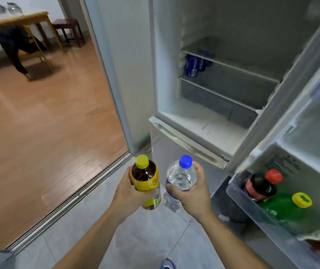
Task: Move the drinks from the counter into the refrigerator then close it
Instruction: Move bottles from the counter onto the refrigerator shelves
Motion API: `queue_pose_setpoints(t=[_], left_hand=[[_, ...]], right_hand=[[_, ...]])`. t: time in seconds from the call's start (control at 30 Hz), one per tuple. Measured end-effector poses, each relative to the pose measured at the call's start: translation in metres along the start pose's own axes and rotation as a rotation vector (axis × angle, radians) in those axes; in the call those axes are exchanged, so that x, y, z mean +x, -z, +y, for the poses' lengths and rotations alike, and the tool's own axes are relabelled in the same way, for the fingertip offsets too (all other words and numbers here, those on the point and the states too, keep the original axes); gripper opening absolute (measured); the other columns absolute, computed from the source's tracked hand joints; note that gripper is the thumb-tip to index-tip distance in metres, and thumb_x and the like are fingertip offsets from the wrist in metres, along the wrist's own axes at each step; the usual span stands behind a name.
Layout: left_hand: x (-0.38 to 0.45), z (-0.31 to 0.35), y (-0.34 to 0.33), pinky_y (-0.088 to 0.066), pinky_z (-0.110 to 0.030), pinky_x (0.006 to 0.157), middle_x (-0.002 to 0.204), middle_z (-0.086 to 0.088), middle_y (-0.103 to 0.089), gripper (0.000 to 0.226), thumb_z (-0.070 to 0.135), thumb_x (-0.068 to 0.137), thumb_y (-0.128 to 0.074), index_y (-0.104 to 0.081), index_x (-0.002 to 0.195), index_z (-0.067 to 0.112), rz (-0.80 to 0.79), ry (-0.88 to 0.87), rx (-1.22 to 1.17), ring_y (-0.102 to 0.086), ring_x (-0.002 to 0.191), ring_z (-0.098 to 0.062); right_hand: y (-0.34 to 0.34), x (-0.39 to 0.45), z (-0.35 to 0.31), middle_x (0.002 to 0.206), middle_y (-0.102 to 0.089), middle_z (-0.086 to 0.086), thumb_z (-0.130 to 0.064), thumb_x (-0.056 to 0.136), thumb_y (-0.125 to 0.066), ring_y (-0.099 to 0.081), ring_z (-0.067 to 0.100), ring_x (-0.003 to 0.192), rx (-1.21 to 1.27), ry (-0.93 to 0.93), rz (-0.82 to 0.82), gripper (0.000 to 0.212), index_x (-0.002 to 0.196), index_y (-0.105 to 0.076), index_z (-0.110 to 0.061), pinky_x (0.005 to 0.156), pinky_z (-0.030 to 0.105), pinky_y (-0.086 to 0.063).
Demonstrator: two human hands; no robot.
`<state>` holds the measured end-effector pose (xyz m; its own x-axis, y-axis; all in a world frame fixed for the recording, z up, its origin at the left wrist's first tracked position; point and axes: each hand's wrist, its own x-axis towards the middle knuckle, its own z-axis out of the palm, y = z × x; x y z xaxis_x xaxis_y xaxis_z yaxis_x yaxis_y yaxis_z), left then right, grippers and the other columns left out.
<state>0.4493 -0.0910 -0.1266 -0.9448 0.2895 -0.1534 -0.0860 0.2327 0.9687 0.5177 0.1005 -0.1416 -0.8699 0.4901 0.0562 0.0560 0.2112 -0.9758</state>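
Blue cans (193,66) sit on a refrigerator shelf (231,66); door bin (252,210) holds cola bottle (260,186) and green bottle (283,208) — left grip (130,193) clasps tea bottle (145,176), right grip (192,193) clasps water bottle (180,177).

My left hand (125,193) grips a yellow-capped, yellow-labelled bottle of dark tea (145,181); my right hand (191,193) grips a clear plastic water bottle with a blue cap (180,179). Ahead, the white refrigerator (203,121) stands open, blue cans (193,66) on a shelf. Its door bin (238,197) holds a red-capped cola bottle (260,185) beside a green bottle with a yellow cap (285,208).
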Motion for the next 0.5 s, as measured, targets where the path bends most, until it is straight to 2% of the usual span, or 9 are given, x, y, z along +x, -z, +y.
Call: queue_pose_setpoints(t=[0.07,0.13,0.2,0.3,0.37,0.5], left_hand=[[0.036,0.010,-0.006,-0.056,-0.023,0.071,0.105,0.009,-0.073,0.077,0.031,0.045,-0.092,-0.061,0.115,0.035,-0.046,-0.017,0.005,-0.071,0.094,-0.008],[0.074,0.015,-0.012,-0.055,-0.020,0.070,0.104,0.009,-0.074,0.074,0.031,0.046,-0.093,-0.061,0.112,0.038,-0.103,-0.044,0.024,-0.071,0.093,-0.008],[0.112,0.019,-0.019,-0.056,-0.021,0.070,0.104,0.010,-0.074,0.074,0.030,0.045,-0.094,-0.061,0.110,0.041,-0.146,-0.057,0.034,-0.071,0.093,-0.007],[0.172,0.024,-0.029,-0.060,-0.037,0.079,0.106,0.006,-0.074,0.074,0.028,0.045,-0.095,-0.061,0.110,0.041,-0.231,-0.068,0.021,-0.071,0.096,-0.013],[0.212,0.029,-0.035,-0.059,-0.044,0.085,0.107,0.003,-0.074,0.075,0.026,0.046,-0.096,-0.061,0.111,0.039,-0.292,-0.075,0.008,-0.071,0.098,-0.018],[0.295,0.046,-0.044,-0.058,-0.049,0.086,0.108,0.001,-0.073,0.082,0.028,0.045,-0.097,-0.058,0.117,0.032,-0.399,-0.112,0.017,-0.070,0.102,-0.026]], right_hand=[[0.002,0.026,-0.003,0.113,-0.060,-0.032,-0.046,0.053,-0.090,-0.062,-0.005,0.101,0.003,0.013,0.080,0.085,0.123,-0.041,-0.053,0.082,0.019,-0.050],[0.004,0.052,-0.002,0.115,-0.061,-0.025,-0.040,0.054,-0.092,-0.064,0.001,0.103,0.009,0.011,0.153,0.086,0.125,-0.044,-0.047,0.086,0.025,-0.052],[0.005,0.079,-0.001,0.115,-0.062,-0.021,-0.037,0.055,-0.093,-0.064,0.003,0.103,-0.002,0.028,0.224,0.085,0.126,-0.046,-0.041,0.085,0.019,-0.051],[0.003,0.118,0.001,0.113,-0.058,-0.026,-0.034,0.054,-0.091,-0.061,-0.002,0.102,-0.066,0.067,0.340,0.080,0.122,-0.048,-0.037,0.081,0.004,-0.043],[0.000,0.145,-0.001,0.113,-0.056,-0.028,-0.035,0.053,-0.090,-0.059,-0.004,0.101,-0.106,0.061,0.405,0.079,0.119,-0.047,-0.042,0.080,0.002,-0.042],[-0.009,0.204,-0.013,0.110,-0.052,-0.035,-0.041,0.052,-0.088,-0.057,-0.009,0.101,-0.171,0.012,0.519,0.077,0.114,-0.043,-0.049,0.076,0.000,-0.041]])
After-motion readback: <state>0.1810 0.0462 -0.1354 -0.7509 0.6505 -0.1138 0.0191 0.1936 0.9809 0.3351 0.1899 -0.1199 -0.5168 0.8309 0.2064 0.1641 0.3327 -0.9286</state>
